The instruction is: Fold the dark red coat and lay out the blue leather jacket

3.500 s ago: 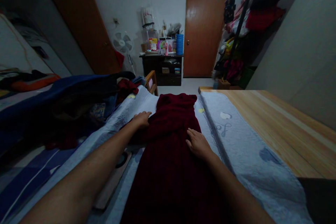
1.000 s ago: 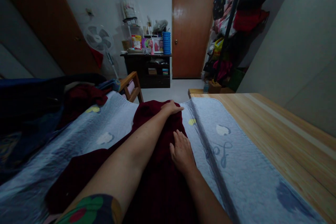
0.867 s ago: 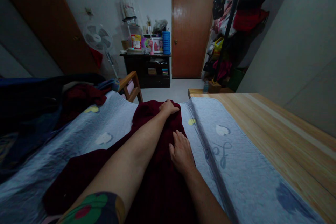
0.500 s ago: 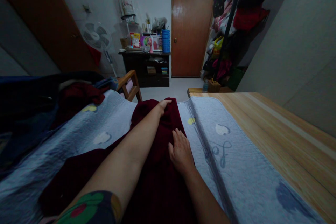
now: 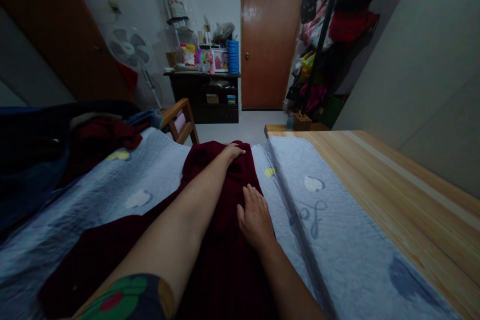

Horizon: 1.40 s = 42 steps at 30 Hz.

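A dark red garment [image 5: 232, 260] lies spread lengthwise on the light blue quilted bedcover [image 5: 165, 165], one part reaching out to the lower left. My left hand [image 5: 233, 152], at the end of an outstretched arm, rests on the far end of the garment. It looks flat, though its fingers are partly hidden from this angle. Nearer to me, my right hand [image 5: 257, 216] lies palm down along the garment's right edge, fingers stretched out and thumb apart. Neither hand appears to lift the cloth.
Dark and red clothes [image 5: 101, 132] are heaped on the left. A wooden chair [image 5: 182, 120] stands beyond the bed's far edge. Bare wooden boards [image 5: 375, 170] run along the right. Farther back are a fan [image 5: 129, 47], a dark cabinet [image 5: 202, 97] and a door [image 5: 266, 35].
The view has shifted slightly, moving most things a little to the left. Both hands stay in nearly the same places on the garment.
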### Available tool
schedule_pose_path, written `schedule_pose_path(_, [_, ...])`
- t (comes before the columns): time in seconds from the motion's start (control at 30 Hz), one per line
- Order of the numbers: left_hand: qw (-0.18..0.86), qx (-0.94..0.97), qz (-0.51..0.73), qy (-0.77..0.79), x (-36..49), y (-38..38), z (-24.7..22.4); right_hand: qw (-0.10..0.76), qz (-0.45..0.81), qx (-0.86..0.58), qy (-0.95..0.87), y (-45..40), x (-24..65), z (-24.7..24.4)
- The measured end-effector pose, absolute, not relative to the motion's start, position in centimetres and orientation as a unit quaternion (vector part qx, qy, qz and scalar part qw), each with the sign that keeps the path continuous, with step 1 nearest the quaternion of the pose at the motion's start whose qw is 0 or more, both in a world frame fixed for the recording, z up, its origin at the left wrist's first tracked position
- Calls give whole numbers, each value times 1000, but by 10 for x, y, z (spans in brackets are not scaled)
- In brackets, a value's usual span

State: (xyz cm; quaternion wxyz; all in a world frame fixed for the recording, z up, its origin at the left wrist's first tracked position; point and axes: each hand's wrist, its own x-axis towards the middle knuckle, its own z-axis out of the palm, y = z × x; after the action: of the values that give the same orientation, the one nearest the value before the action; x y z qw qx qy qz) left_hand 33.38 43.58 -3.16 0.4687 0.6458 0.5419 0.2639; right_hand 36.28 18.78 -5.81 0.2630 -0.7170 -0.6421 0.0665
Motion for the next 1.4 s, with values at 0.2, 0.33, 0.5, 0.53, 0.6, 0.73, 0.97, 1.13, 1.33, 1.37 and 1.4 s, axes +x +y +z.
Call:
schedule_pose_path(0.2, [481,648,296,511,320,427,-30,262,73,-722,-637,188,363,-59])
schedule_pose_path(0.33, [422,691,300,504,322,424,-32,259,77,-721,-638,189,364,-59])
schedule_pose_path(0.5, [256,765,289,515,326,419,-29,258,77,-721,-639,189,364,-60])
schedule_pose_path(0.53, [223,779,281,515,325,417,-27,259,75,-720,-640,189,364,-61])
schedule_pose_path(0.6, [173,809,249,504,323,415,-23,263,68,-718,-641,189,364,-61])
schedule_pose_path(0.73, [125,865,148,463,326,405,-18,262,61,-720,-640,189,364,-62])
schedule_pose_path(0.97, [113,913,20,391,320,386,-29,259,60,-724,-636,189,365,-62])
schedule_pose_path(1.13, [112,932,-14,344,302,389,-37,240,63,-747,-617,187,366,-64])
schedule_pose_path(1.33, [91,931,-5,353,298,383,-37,216,55,-751,-622,187,367,-62])
schedule_pose_path(1.37, [92,929,-11,359,299,381,-35,213,54,-750,-624,187,367,-62])
schedule_pose_path(1.4, [95,926,-18,365,298,378,-33,211,55,-749,-626,187,367,-62])
